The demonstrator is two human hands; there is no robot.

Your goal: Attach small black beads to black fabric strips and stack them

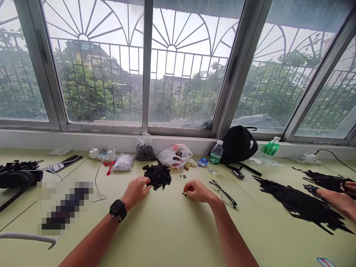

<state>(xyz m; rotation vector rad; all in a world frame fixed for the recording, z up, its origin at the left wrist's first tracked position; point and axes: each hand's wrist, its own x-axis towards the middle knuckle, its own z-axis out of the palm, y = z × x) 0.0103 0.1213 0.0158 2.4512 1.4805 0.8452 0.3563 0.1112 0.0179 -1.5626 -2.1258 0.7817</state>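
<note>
- On counter, approx. ctr: pile of blk pcs.
- L hand at pile's near L edge; fingers slightly apart, can't tell if gripping a pc.
- R hand w/ fingers curled narrow at sm. dark bits; can't tell if holding one.
- Specs R of R hand; water btl. beyond.
- Far R: co-worker's hand nr more blk strips.
</note>
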